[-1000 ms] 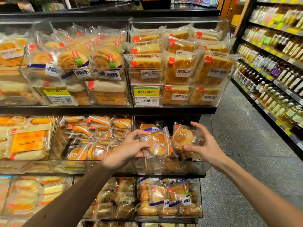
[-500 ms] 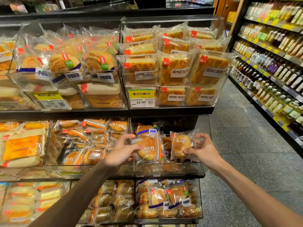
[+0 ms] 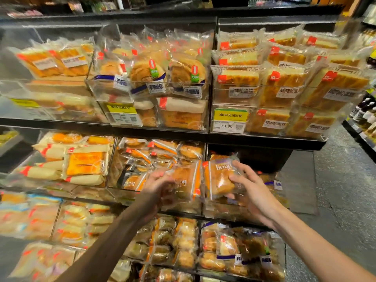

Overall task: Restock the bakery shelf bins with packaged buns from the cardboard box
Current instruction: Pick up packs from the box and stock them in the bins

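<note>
- Presently I am bringing both forearms up from the bottom of the view toward the middle shelf.
- My left hand [image 3: 160, 186] is gripping the left bun pack [image 3: 186, 181], fingers curled round its left edge; motion blur is smearing this spot, so I am not reading the exact finger placement.
- My right hand [image 3: 250, 192] is pinching the right bun pack [image 3: 217, 180] between thumb and fingers, and the pack is standing on edge with its printed face toward me.
- Both packs are hanging side by side, edges touching or very nearly so, just in front of and above the clear bin [image 3: 221, 212] at the right end of the middle shelf. That bin is looking only partly filled.
- To do this step well, I am judging that each pack should be going in upright, label forward, with the right one heading for the open right side.
- I am also thinking a light grip is mattering here: the bread is looking soft, and packs are already lying low in the bin.
- The film wrappers may be snagging on the bin's front wall, so I am planning to lift over it rather than push through.
- The cardboard box is not showing in this view.
- Further back, the neighbouring packs [image 3: 162, 149] and the upper shelf's cake packs [image 3: 282, 86] are filling their bins, and bottles [image 3: 366, 115] are lining the aisle at far right.
</note>
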`<state>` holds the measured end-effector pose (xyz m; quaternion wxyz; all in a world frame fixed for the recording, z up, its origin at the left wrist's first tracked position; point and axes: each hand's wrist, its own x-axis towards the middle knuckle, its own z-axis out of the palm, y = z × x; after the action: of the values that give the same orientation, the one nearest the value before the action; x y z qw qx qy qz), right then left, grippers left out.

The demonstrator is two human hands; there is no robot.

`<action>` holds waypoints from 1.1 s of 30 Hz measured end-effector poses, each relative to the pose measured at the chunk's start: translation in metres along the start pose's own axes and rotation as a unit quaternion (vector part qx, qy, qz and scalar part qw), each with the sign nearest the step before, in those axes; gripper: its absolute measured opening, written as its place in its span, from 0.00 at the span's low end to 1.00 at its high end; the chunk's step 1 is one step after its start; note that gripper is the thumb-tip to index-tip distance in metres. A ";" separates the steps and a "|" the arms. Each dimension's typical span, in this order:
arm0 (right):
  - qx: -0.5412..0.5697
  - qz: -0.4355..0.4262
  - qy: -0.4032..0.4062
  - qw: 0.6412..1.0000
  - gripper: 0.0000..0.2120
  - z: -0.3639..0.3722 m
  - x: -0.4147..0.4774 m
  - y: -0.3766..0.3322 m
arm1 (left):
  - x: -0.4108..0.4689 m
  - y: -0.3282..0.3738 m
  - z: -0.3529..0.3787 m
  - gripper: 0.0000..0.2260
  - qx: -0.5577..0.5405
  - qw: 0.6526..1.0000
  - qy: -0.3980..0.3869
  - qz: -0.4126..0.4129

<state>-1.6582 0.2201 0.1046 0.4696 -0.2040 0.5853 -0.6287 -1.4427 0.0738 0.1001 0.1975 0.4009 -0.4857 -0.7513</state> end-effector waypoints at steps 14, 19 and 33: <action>-0.124 0.026 -0.018 0.992 0.22 0.124 0.019 0.035 | -0.040 -0.019 -0.108 0.26 0.042 0.986 0.154 0.055; -0.219 0.037 -0.010 0.975 0.29 0.171 0.070 0.050 | -0.064 -0.021 -0.133 0.27 0.045 0.974 0.211 0.066; -0.410 0.045 -0.027 0.911 0.29 0.255 0.128 0.088 | -0.071 0.006 -0.182 0.16 0.068 0.969 0.206 0.120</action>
<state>-1.4824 -0.0133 0.0445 0.3878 -0.3687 0.7874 -0.3060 -1.2561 0.0162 0.0973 0.3541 0.4987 -0.5292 -0.5881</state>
